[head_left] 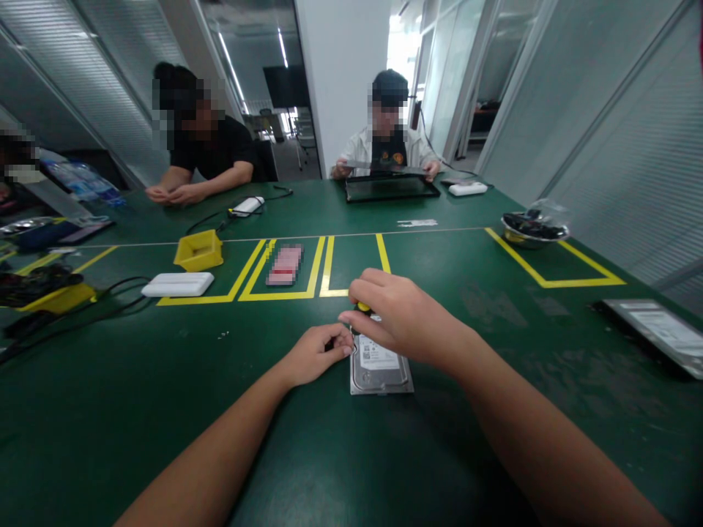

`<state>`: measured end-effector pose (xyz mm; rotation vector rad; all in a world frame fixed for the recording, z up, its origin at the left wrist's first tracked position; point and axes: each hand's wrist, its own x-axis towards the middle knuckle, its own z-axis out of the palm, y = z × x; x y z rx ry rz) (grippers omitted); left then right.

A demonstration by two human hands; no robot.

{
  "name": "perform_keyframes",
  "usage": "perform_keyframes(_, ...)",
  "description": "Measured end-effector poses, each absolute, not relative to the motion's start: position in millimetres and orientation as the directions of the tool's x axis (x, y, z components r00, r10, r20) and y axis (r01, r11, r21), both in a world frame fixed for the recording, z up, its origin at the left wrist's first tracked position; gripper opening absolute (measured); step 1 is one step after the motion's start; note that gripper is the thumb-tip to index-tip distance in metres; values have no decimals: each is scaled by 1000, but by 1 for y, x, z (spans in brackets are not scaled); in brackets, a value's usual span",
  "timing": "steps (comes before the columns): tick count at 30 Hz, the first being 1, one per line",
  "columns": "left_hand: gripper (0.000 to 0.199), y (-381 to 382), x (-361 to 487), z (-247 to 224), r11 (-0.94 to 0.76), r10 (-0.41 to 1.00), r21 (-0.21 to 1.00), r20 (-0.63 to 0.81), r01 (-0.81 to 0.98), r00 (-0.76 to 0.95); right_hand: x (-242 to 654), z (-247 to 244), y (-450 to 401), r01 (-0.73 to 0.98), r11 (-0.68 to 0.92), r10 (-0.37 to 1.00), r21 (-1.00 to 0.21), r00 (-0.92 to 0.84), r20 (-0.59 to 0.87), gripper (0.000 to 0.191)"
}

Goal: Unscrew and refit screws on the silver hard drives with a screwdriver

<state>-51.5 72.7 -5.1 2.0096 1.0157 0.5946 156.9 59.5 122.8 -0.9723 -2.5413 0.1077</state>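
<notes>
A silver hard drive (378,369) with a white label lies flat on the green table (165,410), in front of me. My right hand (392,311) is above its far part, fingers wrapped round a small yellow and black handle (363,306), which looks like a screwdriver; a thin shaft points down toward the drive's far left corner. At the drive's left edge is my left hand (318,353), its thumb and fingers curled together near the shaft. Whatever its fingertips pinch, if anything, is too small to tell.
Yellow tape marks zones beyond the drive, one holding a pinkish phone (284,265). Left are a yellow bin (198,251), a white power strip (177,285) and cables. Right are a metal bowl (535,228) and several stacked drives (659,329). Two people sit across the table.
</notes>
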Motion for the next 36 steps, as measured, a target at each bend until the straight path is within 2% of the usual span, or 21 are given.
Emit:
perform_keyframes(10, 12, 74, -53, -5, -370, 816, 813, 52, 450, 576, 156, 119, 62, 552, 764, 645, -334, -654, 395, 15)
perform_keyframes(21, 13, 74, -53, -8, -374, 818, 820, 72, 433, 571, 158, 124, 60, 439, 808, 584, -393, -686, 435, 19)
perform_keyframes(26, 15, 74, -53, -9, -377, 825, 803, 65, 461, 561, 158, 123, 61, 466, 802, 595, -374, -679, 430, 17)
perform_keyframes(31, 16, 74, -52, -8, -372, 821, 811, 61, 452, 567, 161, 124, 62, 405, 856, 517, -322, -708, 482, 24)
perform_keyframes(36, 18, 73, -51, -6, -373, 822, 809, 59, 455, 567, 161, 126, 60, 409, 828, 555, -384, -696, 456, 21)
